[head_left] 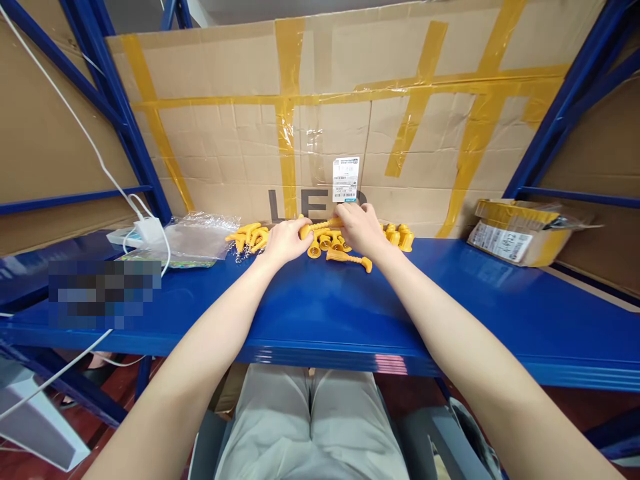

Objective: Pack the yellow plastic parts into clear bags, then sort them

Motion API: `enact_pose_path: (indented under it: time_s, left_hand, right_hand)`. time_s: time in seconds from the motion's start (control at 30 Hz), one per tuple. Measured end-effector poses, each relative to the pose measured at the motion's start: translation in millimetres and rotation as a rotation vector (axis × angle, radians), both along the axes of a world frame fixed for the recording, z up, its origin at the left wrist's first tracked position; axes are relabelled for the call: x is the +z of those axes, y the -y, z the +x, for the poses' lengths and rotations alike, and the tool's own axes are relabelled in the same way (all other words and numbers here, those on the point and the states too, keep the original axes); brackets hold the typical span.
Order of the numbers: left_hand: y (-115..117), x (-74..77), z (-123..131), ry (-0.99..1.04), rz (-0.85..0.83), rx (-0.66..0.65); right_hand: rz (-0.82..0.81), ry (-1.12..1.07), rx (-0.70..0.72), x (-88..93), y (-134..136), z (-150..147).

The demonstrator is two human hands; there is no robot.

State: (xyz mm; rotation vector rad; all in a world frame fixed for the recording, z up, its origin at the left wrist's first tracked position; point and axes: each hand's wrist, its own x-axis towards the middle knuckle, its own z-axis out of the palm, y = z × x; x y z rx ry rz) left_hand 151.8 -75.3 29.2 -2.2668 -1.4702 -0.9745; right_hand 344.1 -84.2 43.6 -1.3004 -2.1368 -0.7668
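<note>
A yellow plastic piece with a twisted shaft is stretched between my two hands, just above the blue shelf. My left hand has its fingers closed around the left end. At the other end, my right hand pinches it, its fingertips partly hidden. Below lies a similar yellow piece with a hooked end. Several yellow cup-like parts sit behind it, partly covered by my hands. More yellow cup-like parts stand right of my right hand. Left of my left hand is a heap of yellow hooked pieces with thin metal chains.
A taped cardboard sheet closes off the back of the blue shelf. Clear plastic bags and a white plug with a cable lie left. An open cardboard box stands right. Blue posts rise on both sides.
</note>
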Motion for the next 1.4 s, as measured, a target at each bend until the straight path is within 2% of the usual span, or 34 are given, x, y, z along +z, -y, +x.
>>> enact_pose_path:
  time_s: [0.3, 0.47, 0.67, 0.77, 0.9, 0.97, 1.03, 1.23, 1.4]
  left_hand:
    - [2.7, 4.1, -4.5, -0.022, -0.062, 0.058]
    - [-0.7, 3.2, -4.0, -0.029, -0.055, 0.097]
    - [-10.9, 4.9, -20.5, 0.076, -0.042, 0.224]
    - [-17.5, 3.7, -32.7, 0.188, -0.033, 0.267]
    - [-26.8, -2.7, -46.4, 0.287, -0.024, 0.312]
    - [-31.7, -6.8, -52.5, 0.313, -0.023, 0.323]
    - [-36.6, -10.5, -58.3, 0.338, -0.020, 0.320]
    - [-51.2, -17.9, -74.1, 0.492, -0.016, 0.345]
    - [-60.1, -22.0, -82.5, 0.619, -0.079, 0.354]
  right_hand:
    - [-0.115, 0.064, 0.064, -6.9, -1.5, 0.4]
    - [-0.079, 0.090, -0.033, -3.1, -1.3, 2.6]
    - [0.001, -0.110, -0.207, 8.6, -2.5, 24.9]
    - [-0.101, -0.212, -0.390, 16.3, -1.4, 36.8]
    - [-0.428, -0.242, -0.639, 22.2, -0.6, 48.3]
    - [-0.579, -0.236, -0.704, 21.6, -1.4, 51.8]
    - [-0.660, -0.230, -0.740, 19.0, -2.7, 54.2]
    - [-0.655, -0.264, -0.802, 6.1, -9.9, 62.8]
    - [-0.627, -0.360, -0.772, -4.6, -16.9, 70.8]
